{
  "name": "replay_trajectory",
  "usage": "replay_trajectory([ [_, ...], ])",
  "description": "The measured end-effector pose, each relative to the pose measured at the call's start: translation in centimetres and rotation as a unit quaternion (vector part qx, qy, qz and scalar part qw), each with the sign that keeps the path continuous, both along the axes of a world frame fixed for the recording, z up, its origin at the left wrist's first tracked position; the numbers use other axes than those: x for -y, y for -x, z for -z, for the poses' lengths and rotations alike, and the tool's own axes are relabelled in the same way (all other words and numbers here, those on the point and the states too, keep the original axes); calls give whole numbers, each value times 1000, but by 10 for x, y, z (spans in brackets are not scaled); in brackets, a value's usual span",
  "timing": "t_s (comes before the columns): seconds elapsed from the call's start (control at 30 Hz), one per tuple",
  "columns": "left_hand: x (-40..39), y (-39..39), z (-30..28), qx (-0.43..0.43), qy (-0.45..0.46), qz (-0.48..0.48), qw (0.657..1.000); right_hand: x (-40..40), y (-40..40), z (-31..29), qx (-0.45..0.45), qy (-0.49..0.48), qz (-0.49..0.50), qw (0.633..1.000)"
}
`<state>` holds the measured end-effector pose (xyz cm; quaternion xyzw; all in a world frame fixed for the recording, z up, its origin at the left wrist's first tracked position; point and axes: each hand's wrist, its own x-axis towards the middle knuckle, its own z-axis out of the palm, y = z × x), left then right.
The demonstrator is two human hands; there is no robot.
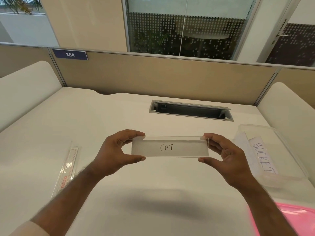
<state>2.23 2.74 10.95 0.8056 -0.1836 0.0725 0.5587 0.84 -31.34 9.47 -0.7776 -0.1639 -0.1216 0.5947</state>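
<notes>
Your left hand (114, 151) pinches the CAT label sleeve (170, 148) by one end | right hand (226, 156) pinches the other | long axis runs hand to hand, text facing you

White desk (102, 120), plastic sleeve (67, 167) left, clear tub (288, 150) right, pink lid (300, 215)

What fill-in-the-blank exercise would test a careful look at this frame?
1. The strip, pinched at its ends by the left hand and the right hand, reads ____.
2. The slip in the clear box reads ____.
3. The plate on the partition shows the number ____.
4. The lid at the near right is ____ in colour.

Missing words: CAT; SOCKET; 384; pink.
</notes>
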Motion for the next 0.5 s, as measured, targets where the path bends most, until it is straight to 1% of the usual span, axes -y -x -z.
replay_trajectory([
  [0.5,8,-1,-3,-11,-5,14,1000,11,5,-5,-7,13,0,1000],
])
